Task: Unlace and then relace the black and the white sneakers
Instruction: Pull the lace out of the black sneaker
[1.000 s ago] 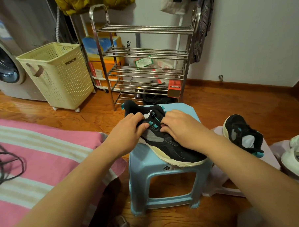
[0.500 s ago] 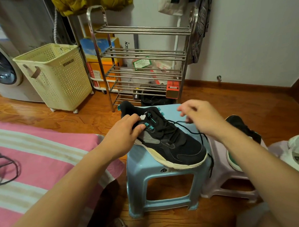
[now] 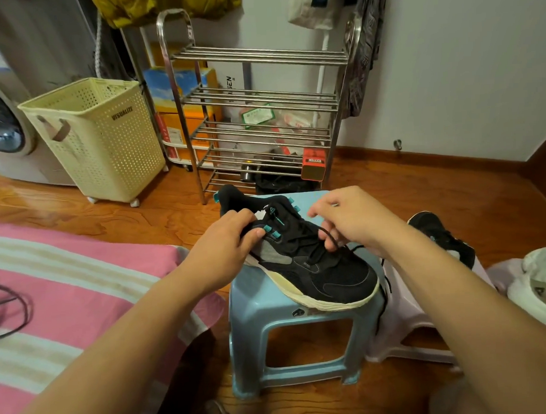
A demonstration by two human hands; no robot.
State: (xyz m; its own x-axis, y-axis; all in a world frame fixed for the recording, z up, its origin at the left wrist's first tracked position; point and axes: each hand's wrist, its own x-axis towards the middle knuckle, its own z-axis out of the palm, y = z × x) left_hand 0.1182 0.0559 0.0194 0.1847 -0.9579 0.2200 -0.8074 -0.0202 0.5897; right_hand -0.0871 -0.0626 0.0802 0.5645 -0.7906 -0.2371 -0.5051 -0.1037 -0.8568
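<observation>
Black mesh sneaker (image 3: 311,261) with a cream sole and teal lace loops is laid on its sole across the top of a pale blue plastic stool (image 3: 270,307), toe pointing toward the viewer's right. The sneaker's collar and tongue are gripped by the left hand (image 3: 226,243), whose fingers are curled over the opening while the thumb is pressed beside a teal loop. A thin black shoelace (image 3: 355,250) is pinched between the thumb and fingers of the right hand (image 3: 350,222), just above the middle eyelets; the loose end is draped over the shoe's far side and hangs down past the stool's edge.

Beside the blue stool, on the right, a pale lilac plastic stool (image 3: 407,313) is seen, with a second black sneaker (image 3: 442,240) resting on it. A white sneaker (image 3: 540,276) is partly shown at the right edge. A pink and cream striped cloth (image 3: 81,296) is spread at the left. Behind, a steel shoe rack (image 3: 261,113) and a cream perforated laundry basket (image 3: 100,142) are placed on the wooden floor (image 3: 421,184).
</observation>
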